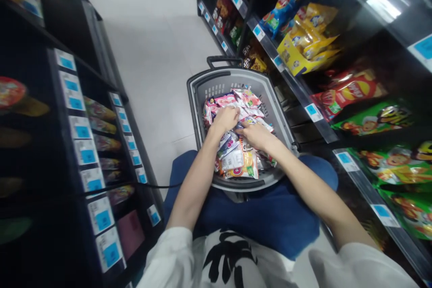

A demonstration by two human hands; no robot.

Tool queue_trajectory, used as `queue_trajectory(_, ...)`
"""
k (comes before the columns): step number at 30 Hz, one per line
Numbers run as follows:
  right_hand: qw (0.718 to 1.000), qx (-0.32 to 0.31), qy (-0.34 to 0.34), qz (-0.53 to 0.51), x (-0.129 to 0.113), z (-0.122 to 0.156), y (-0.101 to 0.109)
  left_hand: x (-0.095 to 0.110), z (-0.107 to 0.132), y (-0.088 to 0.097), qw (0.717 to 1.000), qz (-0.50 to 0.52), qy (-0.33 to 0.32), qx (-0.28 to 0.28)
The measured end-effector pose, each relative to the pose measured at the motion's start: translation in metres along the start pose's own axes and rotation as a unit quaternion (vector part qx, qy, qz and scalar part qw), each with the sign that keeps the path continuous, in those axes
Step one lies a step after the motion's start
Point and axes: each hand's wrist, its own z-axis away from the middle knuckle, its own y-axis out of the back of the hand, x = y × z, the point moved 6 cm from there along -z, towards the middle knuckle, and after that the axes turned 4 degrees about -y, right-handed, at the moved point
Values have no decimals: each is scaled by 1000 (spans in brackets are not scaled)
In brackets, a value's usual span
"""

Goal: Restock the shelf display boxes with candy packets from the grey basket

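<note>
A grey shopping basket (276, 99) with a black rim sits in front of me between my knees, filled with small snack packets (232, 159) in pink, white, purple and orange. My left hand (227, 118) is inside it with curled fingers, resting on the pink and white packets; its fingertips are partly hidden. Close beside it, my right hand (255, 135) reaches in from the right, its fingers closed at a purple-and-white snack packet (249, 120). An orange packet (249, 164) lies at the basket's near end.
Shelves with price tags (111, 254) stand close on the left. On the right-hand shelves are red chip bags (357, 92), green snack bags (374, 119) and a yellow display box (293, 56). Pale floor (151, 54) runs ahead between them. A thin black cable (158, 185) crosses at left.
</note>
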Motion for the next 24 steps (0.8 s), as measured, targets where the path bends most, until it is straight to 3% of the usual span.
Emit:
queue_trajectory(4, 998, 47, 2, -36, 13, 5, 17, -1, 0, -1, 1000, 9, -5, 15)
queue_trajectory(7, 980, 153, -8, -128, 35, 12, 33, -1, -1, 0, 999, 22, -10, 33)
queue_trajectory(12, 893, 371, -40, -252, 81, 31, 51, 4, -5, 1, 996, 51, -39, 66)
queue_trajectory(16, 818, 474, -20, -325, 94, 42, 58, 10, -10, -4, 990, 88, -72, 80)
queue_trajectory(19, 799, 491, 40, -345, 84, 48, 67, 12, -12, -8, 984, 128, -88, 90)
queue_trajectory(24, 833, 427, 123, -331, 68, 53, 76, 3, -12, -4, 950, 233, -94, 187)
